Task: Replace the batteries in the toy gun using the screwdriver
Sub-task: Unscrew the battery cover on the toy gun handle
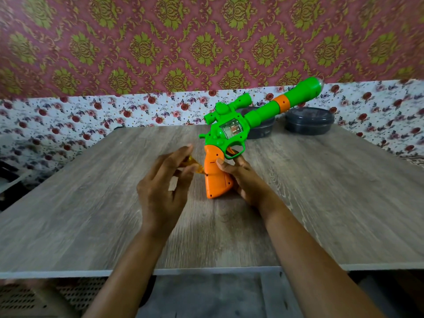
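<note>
screwdriver (pixel 192 164) mostly hidden behind left grip (pixel 160 182)

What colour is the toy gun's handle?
Orange. The toy gun's handle shows best in the head view, the only one here.

A home room, it seems: red-and-gold damask wallpaper (pixel 160 42) at twelve o'clock, rose-print covering (pixel 68 115) below it, a wood-grain table (pixel 91 203), two dark lidded containers (pixel 308 121) at one o'clock.

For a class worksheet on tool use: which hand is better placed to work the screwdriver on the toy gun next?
Left. The left hand holds the screwdriver, its tip at the orange handle of the toy gun; the right hand grips that handle, steadying it.
</note>
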Motion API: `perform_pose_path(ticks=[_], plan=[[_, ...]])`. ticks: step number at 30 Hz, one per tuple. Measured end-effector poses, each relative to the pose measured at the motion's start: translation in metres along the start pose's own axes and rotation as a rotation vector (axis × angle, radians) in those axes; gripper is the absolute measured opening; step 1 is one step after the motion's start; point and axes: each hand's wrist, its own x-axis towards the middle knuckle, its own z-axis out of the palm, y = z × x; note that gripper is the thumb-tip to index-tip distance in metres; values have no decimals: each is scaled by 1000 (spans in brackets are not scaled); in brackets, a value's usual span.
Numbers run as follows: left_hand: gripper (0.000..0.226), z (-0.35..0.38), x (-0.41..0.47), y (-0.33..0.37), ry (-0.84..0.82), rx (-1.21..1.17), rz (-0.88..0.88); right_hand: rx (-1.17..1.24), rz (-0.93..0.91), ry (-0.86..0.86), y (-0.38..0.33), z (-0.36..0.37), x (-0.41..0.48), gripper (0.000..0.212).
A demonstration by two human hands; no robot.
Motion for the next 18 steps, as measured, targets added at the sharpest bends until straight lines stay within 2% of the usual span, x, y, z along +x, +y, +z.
perform_pose_path(ticks=[4, 8, 12, 18], plan=[[24, 0, 0, -3, 99, -45, -47, -14, -5, -3, -1, 0, -1, 39], [27, 2, 0, 2, 77, -98, -108, -23, -2, -6, -1, 0, -1, 40], [21, 0, 1, 2, 63, -59, -90, -3, 9, 7, -1, 0, -1, 41], [31, 1, 1, 2, -18, -11, 31, -27, 7, 1, 0, 1, 0, 48]])
